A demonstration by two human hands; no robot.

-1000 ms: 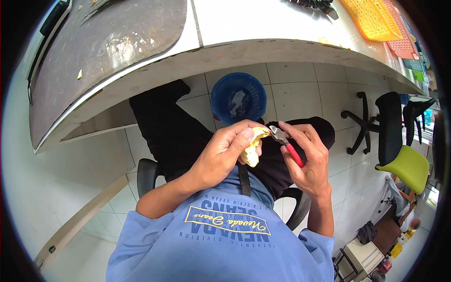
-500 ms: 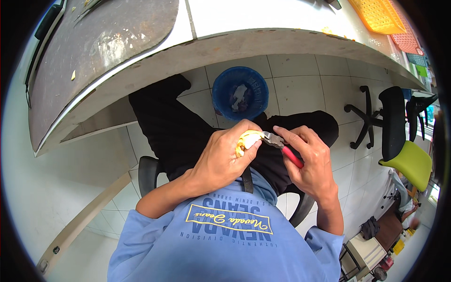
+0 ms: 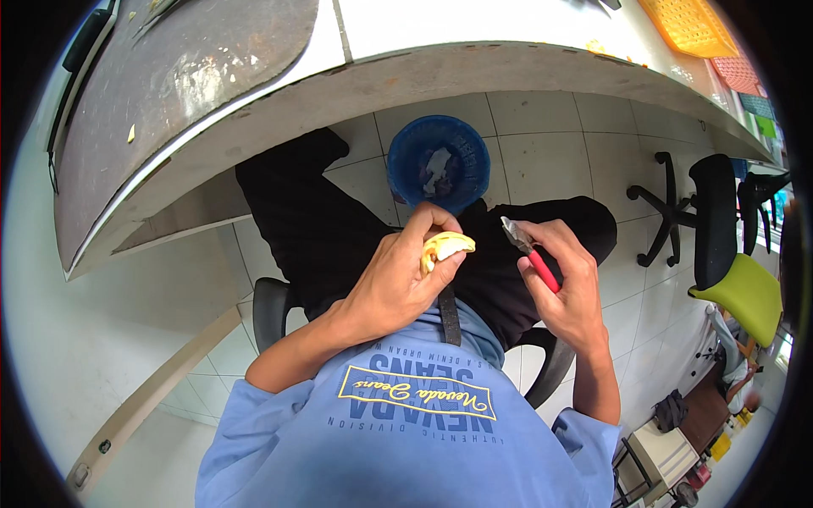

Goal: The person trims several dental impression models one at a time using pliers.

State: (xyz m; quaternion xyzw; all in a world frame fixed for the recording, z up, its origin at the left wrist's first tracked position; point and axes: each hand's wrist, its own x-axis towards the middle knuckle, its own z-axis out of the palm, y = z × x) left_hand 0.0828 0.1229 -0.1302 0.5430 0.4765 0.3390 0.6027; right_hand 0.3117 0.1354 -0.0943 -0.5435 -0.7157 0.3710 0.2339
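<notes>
View from above of a seated person in a blue shirt (image 3: 406,432) and black trousers, hands held over the lap. The left hand (image 3: 398,284) is curled around a small pale yellow piece (image 3: 446,247), pinching it between thumb and fingers so its rounded end sticks out toward the other hand. The right hand (image 3: 572,284) is closed around red-handled cutters (image 3: 529,252) — the metal tip points toward the yellow piece but stays just apart from it. Below the hands, on the white tiled floor (image 3: 550,144), stands a round blue bin (image 3: 439,162) with scraps inside. A curved white worktable (image 3: 474,51) arches across the top, carrying a dark mat (image 3: 178,76). To the right — a black office chair (image 3: 711,220) with a lime green seat.
</notes>
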